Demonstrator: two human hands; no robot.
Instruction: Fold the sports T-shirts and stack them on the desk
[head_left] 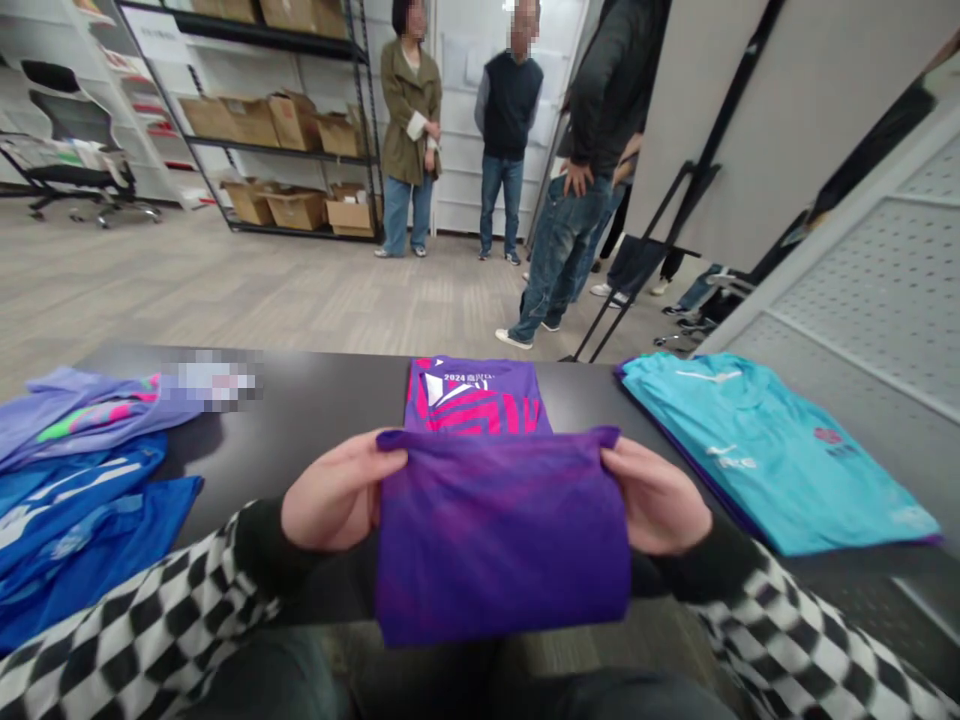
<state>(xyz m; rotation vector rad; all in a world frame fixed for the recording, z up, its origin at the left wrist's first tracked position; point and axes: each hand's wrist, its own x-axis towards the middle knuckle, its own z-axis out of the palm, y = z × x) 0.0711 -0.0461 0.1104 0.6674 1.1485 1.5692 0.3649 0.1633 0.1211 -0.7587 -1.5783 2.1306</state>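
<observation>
Your left hand (pixel 337 492) and right hand (pixel 654 497) pinch the purple shirt (pixel 501 540) (fingers closed on cloth); next, lay it on the tabletop (pixel 322 440).

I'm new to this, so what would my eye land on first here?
The left hand and right hand hold up a purple shirt at the table's near edge. Beyond it lie a folded purple shirt and, rightward, a turquoise shirt. People stand behind, near shelves of cardboard boxes.

The head view faces forward and down, close over the left hand (pixel 337 490) and right hand (pixel 656 497).
</observation>
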